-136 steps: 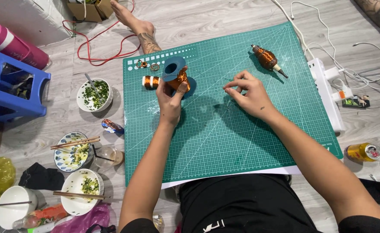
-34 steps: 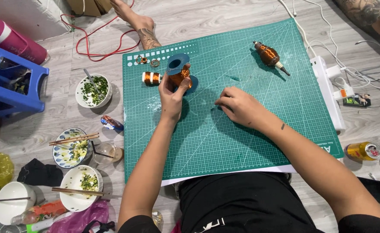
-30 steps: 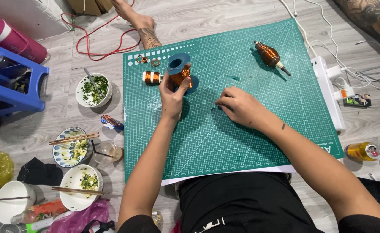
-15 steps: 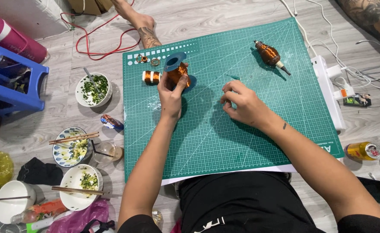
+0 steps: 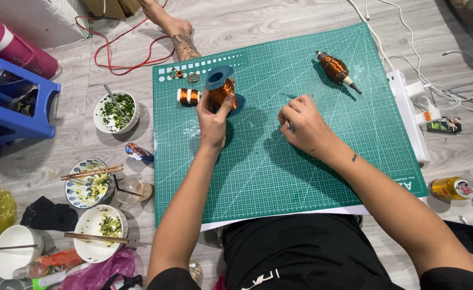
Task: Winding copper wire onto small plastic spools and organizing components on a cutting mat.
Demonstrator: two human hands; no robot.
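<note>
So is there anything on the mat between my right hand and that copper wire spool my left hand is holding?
Nothing visible. The left hand grips the copper wire spool with blue end discs, and the right hand rests on the green cutting mat off to its side. Only bare mat lies between them. The smaller coil sits on the spool's far side.

Both bare forearms are reaching forward from the body, elbows bent and spread. The left hand [image 5: 213, 114] is standing upright on its wrist, fingers and thumb curling closed around what it is gripping. The right hand [image 5: 302, 124] is lying lower, knuckles up, fingertips pinching together (whatever they pinch is too fine to make out).
</note>
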